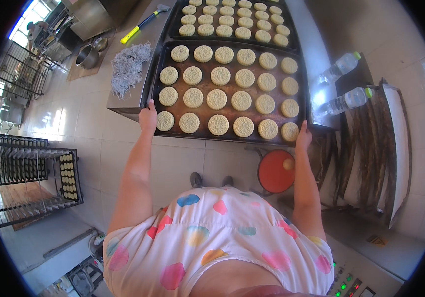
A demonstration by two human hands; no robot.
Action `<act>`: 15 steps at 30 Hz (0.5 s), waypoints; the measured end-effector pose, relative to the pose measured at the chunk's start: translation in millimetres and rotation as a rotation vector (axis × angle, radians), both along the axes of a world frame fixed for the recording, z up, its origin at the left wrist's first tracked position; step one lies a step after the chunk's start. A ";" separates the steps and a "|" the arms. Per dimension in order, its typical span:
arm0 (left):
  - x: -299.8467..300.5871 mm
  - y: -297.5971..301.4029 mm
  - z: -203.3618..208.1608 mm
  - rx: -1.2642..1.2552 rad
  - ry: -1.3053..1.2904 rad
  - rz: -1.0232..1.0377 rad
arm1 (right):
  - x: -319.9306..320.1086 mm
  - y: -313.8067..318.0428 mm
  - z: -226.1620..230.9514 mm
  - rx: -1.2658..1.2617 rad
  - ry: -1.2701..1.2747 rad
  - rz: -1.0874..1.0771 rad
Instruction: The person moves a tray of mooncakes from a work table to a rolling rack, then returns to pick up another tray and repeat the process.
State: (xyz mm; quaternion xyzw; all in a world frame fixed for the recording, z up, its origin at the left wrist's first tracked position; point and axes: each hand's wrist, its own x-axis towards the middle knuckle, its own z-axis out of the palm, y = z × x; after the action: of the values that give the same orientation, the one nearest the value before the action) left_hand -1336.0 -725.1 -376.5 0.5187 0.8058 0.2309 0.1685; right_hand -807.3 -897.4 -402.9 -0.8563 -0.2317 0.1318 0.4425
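Observation:
A dark baking tray (173,130) lies before me, bearing rows of round, pale mooncakes (217,99) with patterned tops. My left hand (148,118) grips its near left corner, thumb on the rim. At the near right corner my right hand (304,134) is closed on the rim too. The fingers of both hands are partly hidden beneath the tray. Its near edge juts out past the metal worktop toward my body. Directly beyond it, a second baking tray (291,45) with similar mooncakes rests on the worktop.
Left of the trays are a grey shredded heap (131,67) and a yellow-handled brush (145,24). Two clear bottles (346,100) lie at right. Below stands a red round stool (273,173). Racks (76,173) with trays are at far left; a control panel (351,282) is lower right.

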 end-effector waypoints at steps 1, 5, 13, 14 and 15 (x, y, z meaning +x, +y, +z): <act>2.1 -0.1 -0.7 -0.001 -0.007 0.005 | 1.0 -1.9 0.2 0.002 0.002 0.004; -5.0 -1.1 1.3 0.012 -0.001 0.030 | -11.4 7.1 13.7 0.000 0.003 0.030; -6.9 -1.3 -1.6 0.034 -0.061 0.011 | -11.4 8.9 9.3 -0.002 -0.052 -0.021; -10.6 -2.8 -2.0 0.043 -0.100 0.032 | -14.7 10.1 11.5 -0.003 -0.053 0.003; -12.4 -0.7 -4.4 0.067 -0.201 0.028 | -11.4 10.7 11.3 -0.016 -0.064 -0.008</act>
State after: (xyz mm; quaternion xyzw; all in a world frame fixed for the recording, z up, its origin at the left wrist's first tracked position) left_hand -1348.4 -725.8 -381.0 0.4871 0.7836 0.3111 0.2279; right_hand -818.7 -886.7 -391.6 -0.8646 -0.2412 0.1042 0.4284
